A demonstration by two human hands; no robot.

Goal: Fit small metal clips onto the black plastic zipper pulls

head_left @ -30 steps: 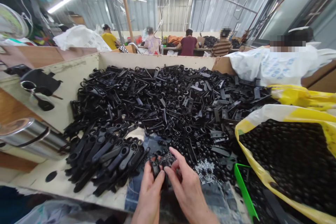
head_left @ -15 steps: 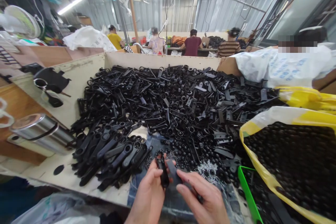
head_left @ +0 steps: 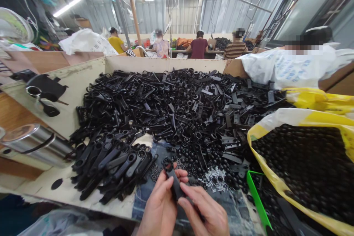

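My left hand (head_left: 162,199) is closed around a black plastic handle with a toothed ring end (head_left: 167,165), which points away from me. A flat dark-grey cover strip (head_left: 176,187) lies along the handle's shaft. Thumb and fingers of my right hand (head_left: 206,206) pinch the strip's near end against the handle. Something dark shows under my right palm, too hidden to name. Past my hands, small silvery metal pins (head_left: 215,179) lie in a heap on a blue cloth (head_left: 142,199). Similar handles (head_left: 116,166) are stacked in rows to the left.
A big pile of loose black parts (head_left: 166,107) fills the walled bench. At the right are a yellow-white bag of black balls (head_left: 304,166) and a green tray (head_left: 257,199). A steel flask (head_left: 38,143) leans at the left. Several people sit further back.
My right hand has moved left and laid the cover strip onto the handle, which was apart from it before. The view has shifted slightly to the right.
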